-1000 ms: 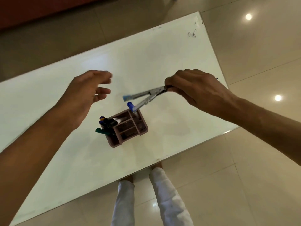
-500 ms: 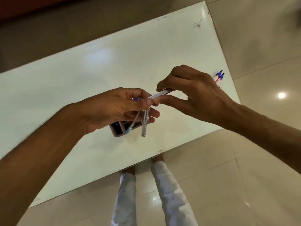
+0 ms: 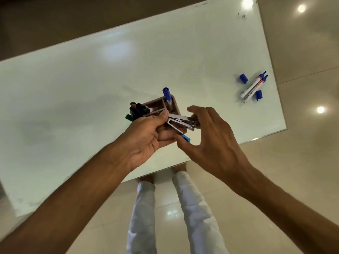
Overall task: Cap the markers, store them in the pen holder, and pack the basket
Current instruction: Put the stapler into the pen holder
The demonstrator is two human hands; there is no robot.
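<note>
My left hand [image 3: 146,140] grips a metal stapler [image 3: 181,121] with a blue end, thumb on top, just above the near side of the pink pen holder [image 3: 157,105]. My right hand [image 3: 211,140] pinches the stapler's right end between index finger and thumb. A blue-capped marker [image 3: 166,93] stands in the holder's far compartment. Several dark-capped markers [image 3: 136,110] lean out of its left compartment. At the table's right edge lie two uncapped blue markers [image 3: 253,87] side by side, with one blue cap [image 3: 243,78] beyond them and another blue cap [image 3: 258,94] beside them. No basket is in view.
Everything rests on a glossy white table [image 3: 91,79] whose near edge runs just below my hands. My legs in white trousers [image 3: 189,208] stand on the tiled floor under that edge. Small scribbles [image 3: 242,16] mark the far right corner.
One second ago only my right hand held the stapler, spread open. My left hand has come in and taken hold; the stapler now lies folded between both hands, nearer to me.
</note>
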